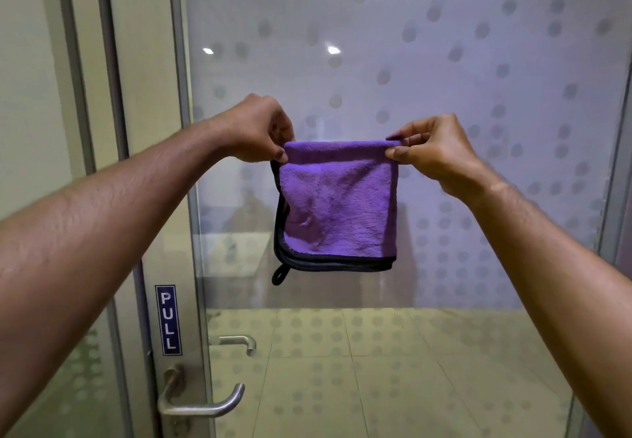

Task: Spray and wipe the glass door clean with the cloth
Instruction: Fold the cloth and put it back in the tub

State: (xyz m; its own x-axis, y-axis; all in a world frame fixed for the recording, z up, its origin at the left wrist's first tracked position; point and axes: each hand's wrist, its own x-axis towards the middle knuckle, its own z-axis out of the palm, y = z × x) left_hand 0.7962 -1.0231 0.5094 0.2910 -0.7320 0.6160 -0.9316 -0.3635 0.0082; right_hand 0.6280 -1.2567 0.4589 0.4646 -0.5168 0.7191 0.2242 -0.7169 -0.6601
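Hands raised at chest height, I hold a folded purple cloth up in front of the glass door. My left hand pinches the cloth's top left corner, knuckles up, thumb and forefinger pressed together on the fabric with the other fingers curled in behind. My right hand pinches the top right corner the same way, thumb below and forefinger above the folded edge, wrist bent slightly outward. Both forearms reach forward and inward from the lower corners of the view, bare to the elbow.

The cloth hangs straight down between my hands as a rough square, folded into several layers, its dark trim running down the left side and along the bottom. A small dark loop dangles from its lower left corner. Whether the cloth touches the pane I cannot tell.

The door carries a frosted band patterned with grey dots. To the left, on the metal frame, a blue sign reads PULL, and below it a silver lever handle points right.
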